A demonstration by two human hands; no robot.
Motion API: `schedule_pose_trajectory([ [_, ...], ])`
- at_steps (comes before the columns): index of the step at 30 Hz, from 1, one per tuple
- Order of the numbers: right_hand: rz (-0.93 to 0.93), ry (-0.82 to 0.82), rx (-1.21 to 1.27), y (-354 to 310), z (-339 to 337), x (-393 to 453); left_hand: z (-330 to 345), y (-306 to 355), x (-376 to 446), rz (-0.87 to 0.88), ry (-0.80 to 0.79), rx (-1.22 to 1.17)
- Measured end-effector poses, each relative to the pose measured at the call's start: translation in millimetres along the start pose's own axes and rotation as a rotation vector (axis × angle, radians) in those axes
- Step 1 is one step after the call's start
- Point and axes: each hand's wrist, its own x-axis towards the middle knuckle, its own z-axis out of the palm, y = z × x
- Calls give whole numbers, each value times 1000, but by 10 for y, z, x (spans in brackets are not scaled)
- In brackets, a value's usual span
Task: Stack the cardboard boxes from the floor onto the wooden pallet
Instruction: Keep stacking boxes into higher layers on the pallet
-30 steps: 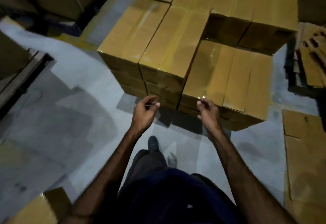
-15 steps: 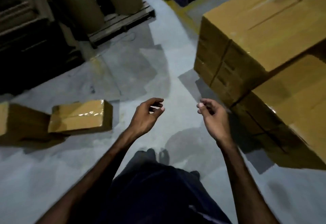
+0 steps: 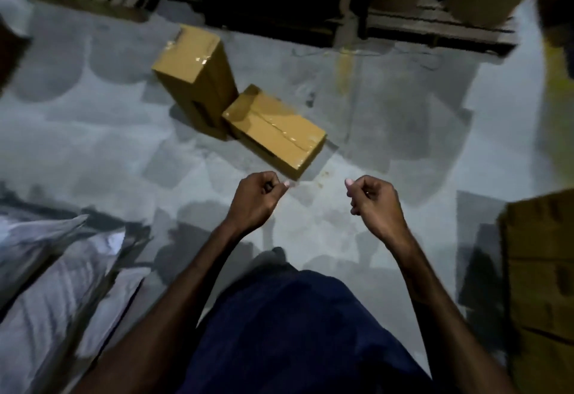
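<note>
Two taped cardboard boxes lie on the grey floor ahead of me. The nearer box (image 3: 276, 131) lies flat, and its near corner is just beyond my left hand. The farther box (image 3: 192, 73) stands taller behind it, touching its left end. My left hand (image 3: 254, 199) and my right hand (image 3: 374, 202) hang in front of me with fingers curled shut and nothing in them. The edge of the stacked boxes (image 3: 540, 285) shows at the right. The wooden pallet under that stack is hidden.
White sacks (image 3: 46, 269) lie at the lower left. Dark racking and another pallet (image 3: 435, 24) with large cartons run along the far side. Open grey floor lies between me and the two boxes.
The view has swung left, away from the stack, so the two floor boxes are now straight ahead. Both hands have curled from loosely open into fists.
</note>
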Motion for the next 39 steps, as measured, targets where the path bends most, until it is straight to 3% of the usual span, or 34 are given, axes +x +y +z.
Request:
schedule_pose_trajectory([
  [3, -39, -77, -48, -362, 451, 416, -469, -346, 322, -84, 77, 31],
  [7, -47, -147, -94, -534, 676, 864, -686, -630, 757, -73, 81, 56],
  [17, -85, -301, -246, -626, 722, 2664, -377, -687, 1788, -250, 141, -120],
  [23, -29, -450, -353, -491, 779, 4091, -1, -833, 2592, -451, 293, -142],
  [30, -33, -510, -535, 210, 1261, 5819, 606, -1788, 3889, -718, 274, -202],
  [39, 19, -601, -699, 1978, 2360, 7435, 1678, -3716, 5159, -951, 277, -395],
])
